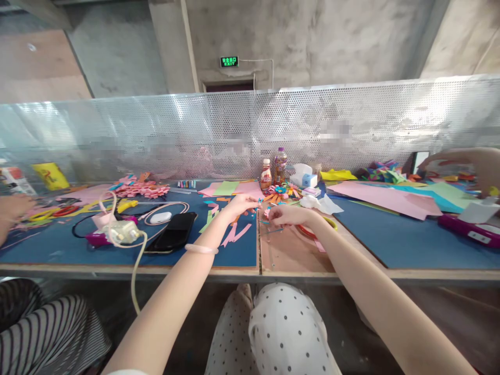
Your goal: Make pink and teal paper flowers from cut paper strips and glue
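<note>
Pink and blue paper scraps [255, 212] lie between the two hands, and the fingers [250, 200] of the left hand [239, 204] are stretched out loosely, their tips just touching or just above these small bits; they grip nothing that can be made out. The right hand [291, 214] sits just beside it, fingers curled inward and pinched on something small, too tiny to name. Under the right wrist rest orange-handled scissors [312, 232] on a brown board [289, 250], touching or nearly touching the forearm.

Beyond the fingertips stands a cluster of folded paper flowers [279, 191], and behind those two small drink bottles [272, 169] with a tissue pack [303, 176] to their right. Pink strips [234, 232] lie below the left hand on the blue mat [219, 250] that covers the table [156, 270].

Further to the left of the left hand are a black phone [172, 233], a white charger with its cable [125, 232] and a white mouse-like case [161, 217]. Far right of the right hand lie large pink and blue paper sheets [390, 200], and another person's hand [472, 166] reaches over them. At the far left edge a second person's hand [13, 208] rests on the table. A perforated metal screen [250, 130] closes off the back.
</note>
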Tool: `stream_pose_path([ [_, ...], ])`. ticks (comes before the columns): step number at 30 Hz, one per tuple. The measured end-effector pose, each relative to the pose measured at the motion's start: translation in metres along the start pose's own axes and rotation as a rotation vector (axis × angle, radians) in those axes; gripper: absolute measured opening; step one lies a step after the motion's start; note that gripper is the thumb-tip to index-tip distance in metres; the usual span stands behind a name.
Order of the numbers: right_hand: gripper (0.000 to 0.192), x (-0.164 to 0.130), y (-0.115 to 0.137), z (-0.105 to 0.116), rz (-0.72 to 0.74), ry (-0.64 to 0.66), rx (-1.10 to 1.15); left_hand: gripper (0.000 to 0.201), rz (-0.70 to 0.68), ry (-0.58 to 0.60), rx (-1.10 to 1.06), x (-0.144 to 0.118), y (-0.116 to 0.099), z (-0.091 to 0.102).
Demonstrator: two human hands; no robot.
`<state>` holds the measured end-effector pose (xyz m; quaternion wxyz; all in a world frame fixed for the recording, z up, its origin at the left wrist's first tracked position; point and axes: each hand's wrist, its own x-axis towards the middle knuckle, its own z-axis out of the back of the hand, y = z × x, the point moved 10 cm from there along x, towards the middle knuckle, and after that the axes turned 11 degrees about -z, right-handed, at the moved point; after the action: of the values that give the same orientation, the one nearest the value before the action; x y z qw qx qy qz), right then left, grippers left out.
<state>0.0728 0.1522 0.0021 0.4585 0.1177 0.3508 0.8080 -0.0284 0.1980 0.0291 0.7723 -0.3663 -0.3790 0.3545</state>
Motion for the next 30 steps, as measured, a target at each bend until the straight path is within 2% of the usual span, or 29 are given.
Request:
stream_pose_path([
  [7,0.026,0.003,-0.006,0.004,-0.022,-0.044,0.047,0.03,-0.019,0.01,0.001,-0.001,-0.002,-0.001],
  [12,0.026,0.004,-0.011,0.009,-0.051,-0.091,0.038,0.031,-0.026,0.017,0.014,0.0,-0.003,-0.001],
  [17,0.025,-0.001,0.0,0.014,-0.008,-0.129,0.016,0.027,-0.034,0.024,0.024,0.002,-0.001,-0.001],
  [20,0.021,-0.004,0.015,0.009,0.066,-0.104,0.001,0.026,-0.033,0.022,0.028,0.002,-0.001,0.0],
  [24,0.024,-0.006,0.032,-0.009,0.123,-0.008,-0.096,0.028,-0.024,0.016,0.036,0.0,-0.003,0.0],
  [27,0.023,-0.005,0.033,-0.017,0.097,0.034,-0.186,0.028,-0.017,0.005,0.041,-0.001,-0.003,0.0],
  [30,0.02,-0.002,0.028,-0.016,0.065,0.014,-0.213,0.028,-0.013,0.005,0.044,-0.001,-0.003,0.0],
])
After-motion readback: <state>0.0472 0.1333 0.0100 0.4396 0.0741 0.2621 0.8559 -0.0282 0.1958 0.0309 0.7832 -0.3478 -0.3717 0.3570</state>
